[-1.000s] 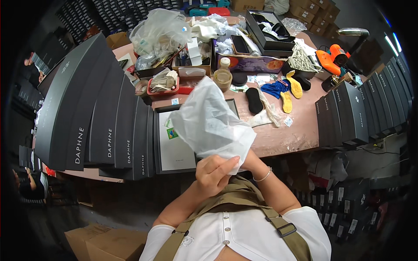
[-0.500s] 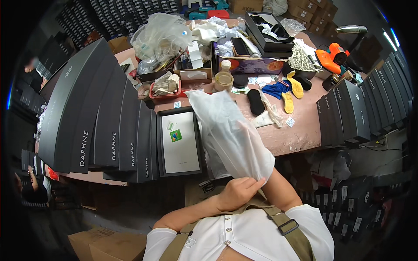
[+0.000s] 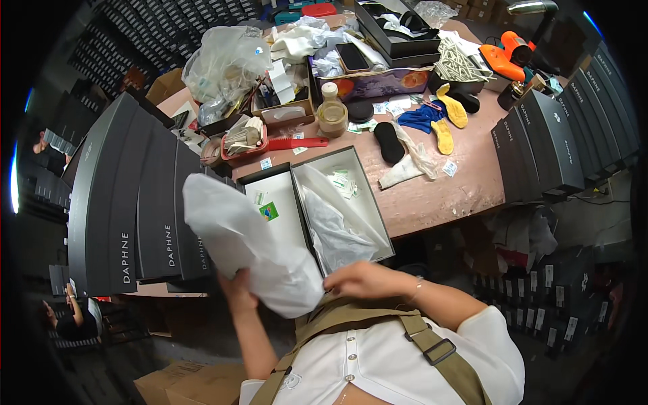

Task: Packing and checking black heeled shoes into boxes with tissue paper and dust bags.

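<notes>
A white translucent bag [image 3: 253, 243], filled out by something I cannot make out, slants up to the left in front of me. My left hand [image 3: 239, 291] is closed around its lower left side. My right hand [image 3: 361, 279] is at the bag's lower right end, fingers bent and pinching its edge. Just beyond lies an open shoebox: its lid or half [image 3: 282, 223] on the left holds a green packet [image 3: 268, 211], partly hidden by the bag. In the right half [image 3: 385, 236], a second white bag [image 3: 341, 233] lies beside small paper packets [image 3: 344, 182].
Dark shoeboxes [image 3: 108, 202] stand in a row at left, more [image 3: 540, 145] at right. Farther back are a bottle [image 3: 332, 115], a red tray [image 3: 246, 150], a black sponge-like pad [image 3: 389, 143], a blue cloth [image 3: 420, 119], yellow pads [image 3: 442, 137] and an orange heat gun [image 3: 506, 57].
My right arm has come out of the bag. The bag has swung left, uncovering the box's right half. My left hand has moved left and now supports the bag's side.
</notes>
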`<state>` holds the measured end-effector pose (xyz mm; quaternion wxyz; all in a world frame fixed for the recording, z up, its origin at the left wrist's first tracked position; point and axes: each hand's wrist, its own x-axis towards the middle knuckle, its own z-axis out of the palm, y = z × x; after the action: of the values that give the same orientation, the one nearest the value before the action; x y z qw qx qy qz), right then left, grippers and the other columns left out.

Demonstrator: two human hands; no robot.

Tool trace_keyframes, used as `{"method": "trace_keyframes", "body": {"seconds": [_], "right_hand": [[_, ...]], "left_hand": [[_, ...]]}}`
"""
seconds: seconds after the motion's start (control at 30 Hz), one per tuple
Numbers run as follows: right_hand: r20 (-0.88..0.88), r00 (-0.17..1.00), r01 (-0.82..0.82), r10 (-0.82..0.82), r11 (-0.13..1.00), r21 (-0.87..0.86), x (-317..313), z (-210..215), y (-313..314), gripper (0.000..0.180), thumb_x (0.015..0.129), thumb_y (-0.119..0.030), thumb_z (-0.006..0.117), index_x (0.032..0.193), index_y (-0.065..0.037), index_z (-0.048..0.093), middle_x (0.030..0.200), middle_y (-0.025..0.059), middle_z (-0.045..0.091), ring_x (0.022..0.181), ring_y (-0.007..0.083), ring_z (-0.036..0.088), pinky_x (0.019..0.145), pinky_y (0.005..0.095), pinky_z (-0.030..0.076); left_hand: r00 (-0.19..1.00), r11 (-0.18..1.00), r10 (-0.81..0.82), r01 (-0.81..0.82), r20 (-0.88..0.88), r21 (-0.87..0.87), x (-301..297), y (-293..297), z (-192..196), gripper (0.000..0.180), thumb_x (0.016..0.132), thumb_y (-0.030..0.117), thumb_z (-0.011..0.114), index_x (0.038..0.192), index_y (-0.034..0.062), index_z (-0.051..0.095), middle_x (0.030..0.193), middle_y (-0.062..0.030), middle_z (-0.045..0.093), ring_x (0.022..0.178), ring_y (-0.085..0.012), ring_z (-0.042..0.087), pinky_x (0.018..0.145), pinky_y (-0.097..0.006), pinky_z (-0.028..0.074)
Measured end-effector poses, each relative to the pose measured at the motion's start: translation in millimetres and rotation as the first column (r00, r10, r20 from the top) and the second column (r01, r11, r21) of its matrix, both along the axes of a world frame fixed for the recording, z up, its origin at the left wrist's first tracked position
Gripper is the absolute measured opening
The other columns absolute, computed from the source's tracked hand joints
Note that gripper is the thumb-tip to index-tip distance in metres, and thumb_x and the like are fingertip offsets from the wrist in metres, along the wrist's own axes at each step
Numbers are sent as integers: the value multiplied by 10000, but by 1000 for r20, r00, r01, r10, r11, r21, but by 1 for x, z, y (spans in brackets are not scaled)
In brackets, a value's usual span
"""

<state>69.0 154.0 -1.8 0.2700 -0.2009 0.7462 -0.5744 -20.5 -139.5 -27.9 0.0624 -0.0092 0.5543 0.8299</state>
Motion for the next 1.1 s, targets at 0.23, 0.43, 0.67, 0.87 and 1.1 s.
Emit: {"method": "trace_keyframes", "body": {"seconds": [0.23, 0.43, 0.67, 0.87, 1.1], "right_hand": [[219, 871, 490, -439, 790, -369, 21, 45, 47, 896, 750, -198, 751, 1468, 4, 254, 1390, 139, 416, 1281, 205, 408, 1072, 332, 311], [-296, 535, 802, -791, 586, -117, 2, 36, 91, 673, 744, -147, 677, 1336, 31, 412, 1260, 182, 513, 1177, 265, 498, 1028, 371, 364], [-514, 611, 762, -602, 623, 178, -88, -71, 64, 654, 778, -171, 689, 1334, 26, 407, 1276, 229, 514, 1194, 344, 503, 1029, 404, 375], [-721, 512, 833, -467, 473, 287, -94, -79, 43, 676, 798, -217, 677, 1342, 47, 376, 1329, 283, 445, 1213, 417, 462, 1031, 498, 346], [-593, 748, 646, -298, 527, 552, -119, -115, 36, 743, 816, -247, 611, 1388, 96, 283, 1196, 379, 471, 1067, 508, 514, 960, 486, 431]], "left_hand": [[962, 971, -239, 238, -135, -26, -27, 134, 45, 807, 756, -92, 561, 1489, 59, 261, 1184, -70, 591, 1100, -171, 565, 1003, -337, 431], [800, 815, -577, 553, 163, 171, -29, 259, -35, 528, 1021, 335, 427, 1416, -7, 350, 1383, -120, 461, 1236, -212, 458, 1060, -321, 335], [912, 972, -234, 213, 336, 98, -3, 203, -48, 504, 988, 258, 518, 1384, -31, 400, 1371, -131, 479, 1248, -216, 463, 1064, -346, 333], [974, 703, -181, 31, -137, -711, 3, 83, -86, 388, 869, 140, 636, 1212, -16, 543, 1120, -165, 589, 1025, -249, 593, 839, -339, 489], [872, 150, -428, 330, 239, -932, -9, 90, -94, 529, 778, 185, 643, 1230, -18, 458, 1038, -268, 623, 992, -431, 601, 833, -478, 481]]}}
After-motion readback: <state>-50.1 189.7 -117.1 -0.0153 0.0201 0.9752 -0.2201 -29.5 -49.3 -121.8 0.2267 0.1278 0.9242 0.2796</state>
